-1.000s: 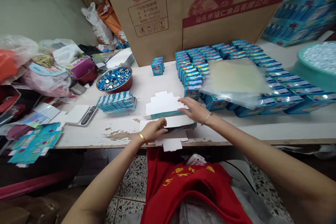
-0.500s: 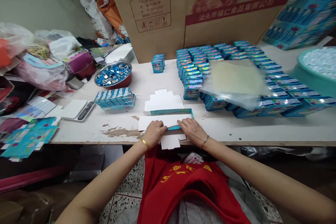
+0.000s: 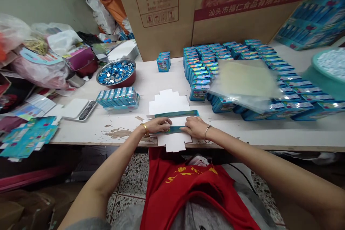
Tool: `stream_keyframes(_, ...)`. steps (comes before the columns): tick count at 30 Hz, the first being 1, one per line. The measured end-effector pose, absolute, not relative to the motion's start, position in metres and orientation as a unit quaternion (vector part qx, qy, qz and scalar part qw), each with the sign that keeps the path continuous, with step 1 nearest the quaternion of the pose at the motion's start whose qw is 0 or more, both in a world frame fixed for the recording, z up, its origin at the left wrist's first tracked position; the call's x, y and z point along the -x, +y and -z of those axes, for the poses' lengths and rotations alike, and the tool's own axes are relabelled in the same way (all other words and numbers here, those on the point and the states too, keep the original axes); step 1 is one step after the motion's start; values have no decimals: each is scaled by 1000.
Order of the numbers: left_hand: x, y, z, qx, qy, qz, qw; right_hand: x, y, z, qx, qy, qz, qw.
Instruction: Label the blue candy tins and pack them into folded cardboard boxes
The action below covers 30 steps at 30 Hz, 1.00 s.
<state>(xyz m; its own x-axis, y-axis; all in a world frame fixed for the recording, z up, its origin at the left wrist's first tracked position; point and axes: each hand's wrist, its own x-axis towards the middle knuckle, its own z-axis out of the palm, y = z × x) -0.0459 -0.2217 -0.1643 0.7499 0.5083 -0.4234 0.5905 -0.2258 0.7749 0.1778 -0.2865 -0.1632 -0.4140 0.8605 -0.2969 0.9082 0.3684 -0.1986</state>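
Note:
A flat-cut cardboard box [image 3: 169, 102], white inside and blue printed outside, lies at the table's front edge with its long near and far walls folded upright. My left hand [image 3: 156, 125] is closed over the left part of the near wall, thumb and fingers on either side of it. At the right end, my right hand [image 3: 196, 127] pinches the box where the near wall meets the short side. White flaps spread beyond the far wall and toward me. Part of the right corner is hidden by my fingers.
Rows of small blue boxes [image 3: 199, 93] stand at right, under clear plastic sheets [image 3: 246, 82]. At left are a wrapped row of boxes [image 3: 118, 99], a scale [image 3: 79, 109], a bowl of blue-foiled pieces [image 3: 116, 73] and flat cartons [image 3: 29, 136]. A large carton [image 3: 161, 39] stands behind.
The near wall of the box has been folded upright, and its printed outside now shows. My left hand has shifted left along it; my right hand stays at the right end.

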Motion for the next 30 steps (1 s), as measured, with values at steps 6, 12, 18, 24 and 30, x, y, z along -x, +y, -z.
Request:
stream_keyframes(6, 23, -238, 163, -885, 391, 98, 232, -167, -285, 168, -549, 821, 135, 79)
stream_keyframes(12, 20, -267, 176, -893, 435, 45, 103, -169, -291, 184, -535, 843, 63, 4)
stream_keyframes(18, 29, -276, 179, -897, 434, -17, 83, -175, -283, 191, -483, 874, 60, 10)
stream_keyframes(24, 46, -244, 147, -860, 507, -36, 41, -187, -271, 185, -373, 925, -28, -57)
stream_keyframes(30, 56, -247, 142, -841, 528, 53, 100, -156, -313, 166, -396, 902, -73, -157)
